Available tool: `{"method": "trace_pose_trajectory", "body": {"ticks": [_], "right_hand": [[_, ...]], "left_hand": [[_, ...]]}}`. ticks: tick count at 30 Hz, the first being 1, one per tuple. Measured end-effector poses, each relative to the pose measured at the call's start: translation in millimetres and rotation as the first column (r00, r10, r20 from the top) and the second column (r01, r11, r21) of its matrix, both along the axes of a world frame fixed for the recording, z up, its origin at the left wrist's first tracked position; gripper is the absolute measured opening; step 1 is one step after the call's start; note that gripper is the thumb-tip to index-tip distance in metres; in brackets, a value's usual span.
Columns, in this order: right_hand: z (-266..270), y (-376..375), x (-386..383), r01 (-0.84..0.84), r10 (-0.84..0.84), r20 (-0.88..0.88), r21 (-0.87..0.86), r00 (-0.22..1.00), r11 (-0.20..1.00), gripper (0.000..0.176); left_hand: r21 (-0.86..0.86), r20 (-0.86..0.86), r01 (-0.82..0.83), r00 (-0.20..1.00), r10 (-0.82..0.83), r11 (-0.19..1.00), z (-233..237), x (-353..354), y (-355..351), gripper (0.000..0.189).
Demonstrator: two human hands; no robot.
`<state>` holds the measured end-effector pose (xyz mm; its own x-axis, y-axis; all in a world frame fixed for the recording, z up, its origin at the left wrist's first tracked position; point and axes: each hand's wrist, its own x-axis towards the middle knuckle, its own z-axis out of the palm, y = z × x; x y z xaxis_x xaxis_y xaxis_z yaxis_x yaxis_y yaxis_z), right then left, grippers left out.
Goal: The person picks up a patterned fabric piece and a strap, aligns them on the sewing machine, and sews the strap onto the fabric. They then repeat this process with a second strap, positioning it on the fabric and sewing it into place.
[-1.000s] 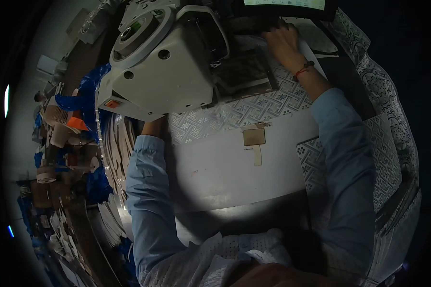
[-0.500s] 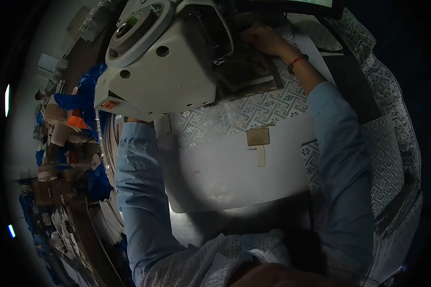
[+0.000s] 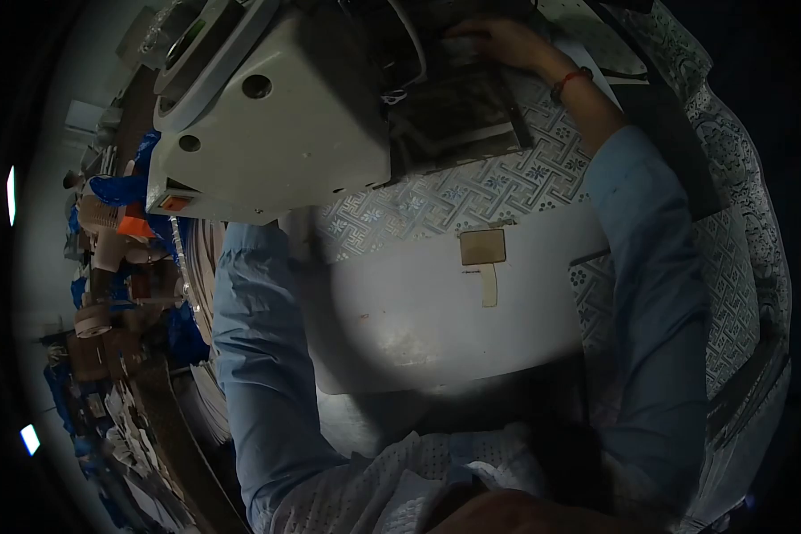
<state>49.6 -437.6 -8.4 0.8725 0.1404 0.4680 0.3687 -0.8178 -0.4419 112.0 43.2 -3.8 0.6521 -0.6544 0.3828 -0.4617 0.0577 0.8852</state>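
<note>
The dark rectangular plate lies right of the sewing machine. Also right of the machine, your right hand seems loosely bent, its grip too dim to tell; I can't tell your hidden left hand's state.

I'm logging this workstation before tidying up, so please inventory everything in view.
Off-white machine with round wheel: one, off-white, upper left of centre
Rocker switch: one, orange, machine's lower left corner
Flat rectangular plate: one, dark, right of machine
Geometric-patterned sheeting: several areas, grey-white, centre and right
Smooth board: one, white, centre
Small rectangular piece: one, brown, on board
Narrow strip: one, cream, just below it
Crinkled plastic: uncountable, blue, left
Mixed clutter: uncountable, various colours, far left
Bracelet: at least one, red, right wrist
Sleeves: two, light blue
Right hand: one, top centre
Left hand: hidden
</note>
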Motion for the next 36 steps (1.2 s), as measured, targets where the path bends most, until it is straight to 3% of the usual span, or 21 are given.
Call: {"method": "trace_pose_trajectory", "body": {"ticks": [14, 20, 27, 36], "right_hand": [[-1, -11, -24, 0.178, -0.183, -0.017, -0.16, 0.983, 0.971, 0.035], [-19, -77, -39, 0.235, -0.237, 0.021, -0.249, 0.971, 0.94, 0.035], [-8, -25, -64, 0.335, -0.327, 0.083, -0.348, 0.941, 0.876, 0.035], [2, -14, -49, 0.411, -0.4, 0.127, -0.451, 0.908, 0.792, 0.036]], "left_hand": [[0.315, 0.132, 0.048, 0.987, -0.094, 0.948, 20, -2, -17, 0.05], [0.419, 0.213, 0.03, 0.968, -0.13, 0.908, 20, -18, -41, 0.051], [0.529, 0.306, 0.022, 0.927, -0.215, 0.849, 33, -16, -40, 0.052], [0.676, 0.363, -0.017, 0.878, -0.313, 0.737, 47, -28, -50, 0.053]]}}
